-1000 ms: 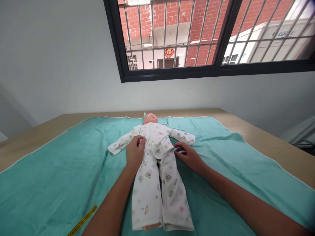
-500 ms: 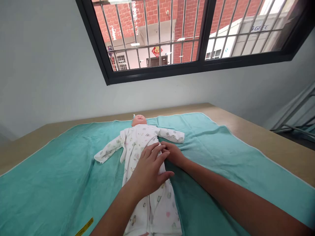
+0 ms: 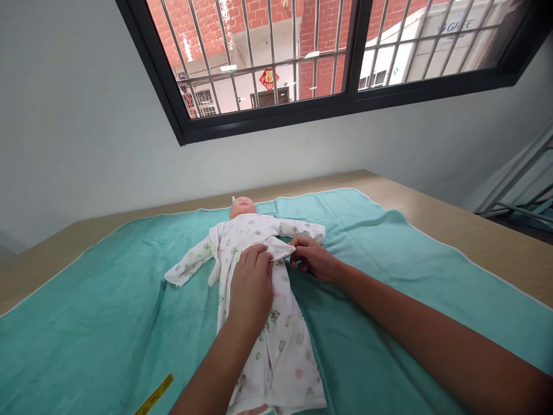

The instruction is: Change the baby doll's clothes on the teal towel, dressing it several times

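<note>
A baby doll (image 3: 243, 206) lies on its back, dressed in a white printed baby outfit (image 3: 287, 340) with long sleeves spread to both sides. My right hand (image 3: 315, 259) pinches the corner of a front flap, drawn out to the right of the torso. On the outfit's front rests my left hand (image 3: 251, 282), its fingers closed together at the near end of that flap. Its fingertips are partly hidden against the cloth. Beneath the doll lies a teal blanket (image 3: 108, 300) with white edging.
The blanket covers much of a wooden tabletop (image 3: 436, 225), whose edges show at the back and right. A yellow strip (image 3: 154, 396) lies at the near left. Behind stand a wall and a barred window (image 3: 268, 115). Metal rails (image 3: 514, 178) are at the far right.
My left hand has gone from spread fingers to closed ones on the outfit. My right hand has moved slightly right, drawing out the flap's corner. The view has tilted down slightly.
</note>
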The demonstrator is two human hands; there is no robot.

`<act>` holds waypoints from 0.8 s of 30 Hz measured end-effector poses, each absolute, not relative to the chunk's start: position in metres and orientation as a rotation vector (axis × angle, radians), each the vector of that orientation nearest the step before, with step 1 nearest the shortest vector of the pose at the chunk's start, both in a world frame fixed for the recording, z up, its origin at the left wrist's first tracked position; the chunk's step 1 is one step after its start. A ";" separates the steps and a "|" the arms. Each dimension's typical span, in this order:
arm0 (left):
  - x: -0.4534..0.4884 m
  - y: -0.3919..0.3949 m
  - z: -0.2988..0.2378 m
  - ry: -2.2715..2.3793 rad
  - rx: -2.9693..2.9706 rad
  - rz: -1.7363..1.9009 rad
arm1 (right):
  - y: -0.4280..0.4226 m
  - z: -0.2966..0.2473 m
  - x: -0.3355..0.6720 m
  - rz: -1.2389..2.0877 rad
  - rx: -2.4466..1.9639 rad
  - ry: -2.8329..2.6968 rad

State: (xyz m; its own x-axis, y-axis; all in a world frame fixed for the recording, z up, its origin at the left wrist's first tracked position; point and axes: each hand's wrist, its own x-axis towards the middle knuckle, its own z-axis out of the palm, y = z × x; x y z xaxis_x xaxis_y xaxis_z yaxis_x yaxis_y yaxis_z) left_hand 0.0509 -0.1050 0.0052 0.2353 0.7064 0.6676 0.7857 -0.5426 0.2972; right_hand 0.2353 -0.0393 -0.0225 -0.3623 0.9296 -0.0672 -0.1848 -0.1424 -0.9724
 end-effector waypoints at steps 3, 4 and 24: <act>0.049 -0.105 0.008 -1.489 -2.368 -1.304 | -0.043 -0.022 0.234 1.695 -0.897 -1.151; 0.048 -0.106 0.010 -1.502 -2.381 -1.344 | -0.045 -0.022 0.233 1.691 -0.900 -1.183; 0.051 -0.116 0.015 -1.206 -2.618 -1.352 | -0.068 -0.028 0.208 0.416 -1.323 -1.866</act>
